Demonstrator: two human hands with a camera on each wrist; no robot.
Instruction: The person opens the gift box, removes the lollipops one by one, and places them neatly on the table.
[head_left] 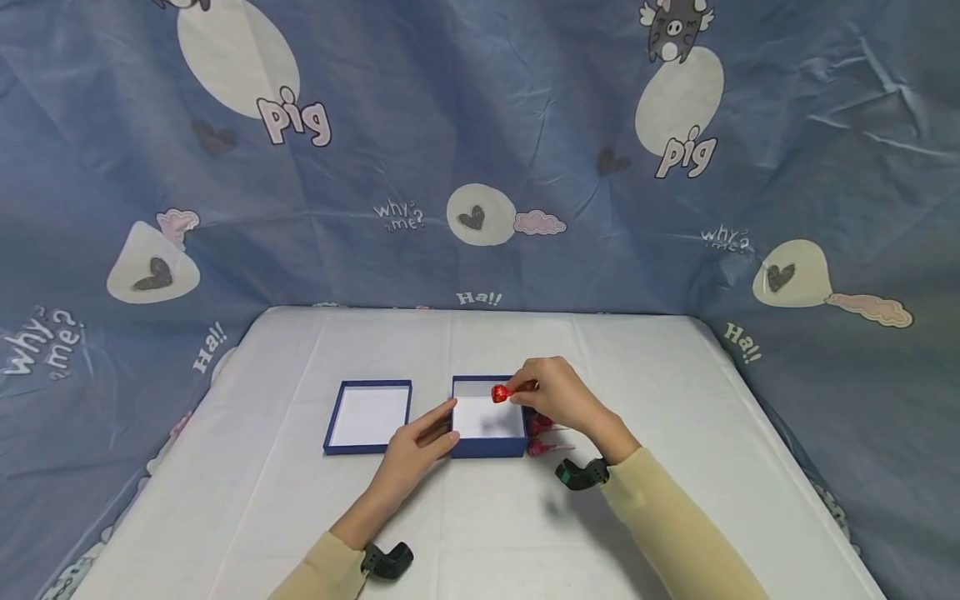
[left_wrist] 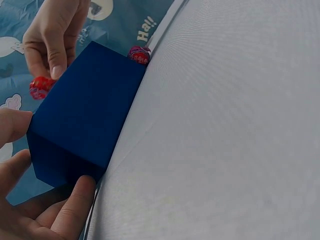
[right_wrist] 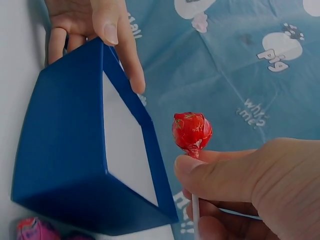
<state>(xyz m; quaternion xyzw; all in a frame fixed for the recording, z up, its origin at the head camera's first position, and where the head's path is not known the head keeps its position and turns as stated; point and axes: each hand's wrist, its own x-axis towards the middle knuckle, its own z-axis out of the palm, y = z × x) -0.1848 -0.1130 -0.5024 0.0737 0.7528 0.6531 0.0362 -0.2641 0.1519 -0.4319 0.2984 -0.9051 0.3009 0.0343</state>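
Note:
My right hand [head_left: 557, 392] pinches a red-wrapped lollipop [right_wrist: 192, 131] by its white stick, just under the head, above the inside of a blue box [head_left: 489, 448]. The box stands upright on the table with its white interior facing up. Against its left side rests my left hand [head_left: 414, 448], its fingers extended along the wall and the thumb at the rim. More lollipops [head_left: 537, 447] lie on the table by the box's right side, partly behind my right forearm in the head view.
Left of the box lies a shallow blue-edged lid [head_left: 367, 451], white inside, with a narrow gap between them. A white cloth [head_left: 480, 533] covers the table. Behind it hangs a blue printed curtain [head_left: 420, 150]. Each wrist wears a black camera band [head_left: 387, 562].

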